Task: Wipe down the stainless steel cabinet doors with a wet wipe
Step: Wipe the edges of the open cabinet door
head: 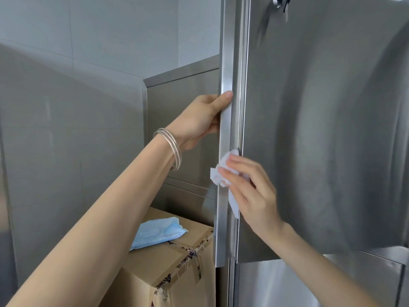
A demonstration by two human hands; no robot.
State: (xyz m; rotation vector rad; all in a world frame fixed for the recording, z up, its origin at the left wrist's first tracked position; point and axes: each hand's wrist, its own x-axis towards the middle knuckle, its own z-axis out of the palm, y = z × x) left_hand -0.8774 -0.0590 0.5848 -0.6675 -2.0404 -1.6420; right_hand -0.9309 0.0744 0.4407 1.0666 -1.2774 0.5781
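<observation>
The left hand (199,120) grips the upright steel door edge (225,63), thumb laid on its front face and fingers curled round behind it; thin silver bangles (171,147) ring that wrist. Just below it, the right hand (250,191) presses a bunched white wet wipe (221,173) against the same edge with fingers stretched nearly straight over it; its thumb is hidden, and a tail of the wipe hangs under the palm. To the right of both hands spreads the broad brushed face of the cabinet door (321,129), with a keyed lock (280,2) high above them. Under the left forearm a blue wipes pack (155,231) lies on a taped cardboard box (172,262).
</observation>
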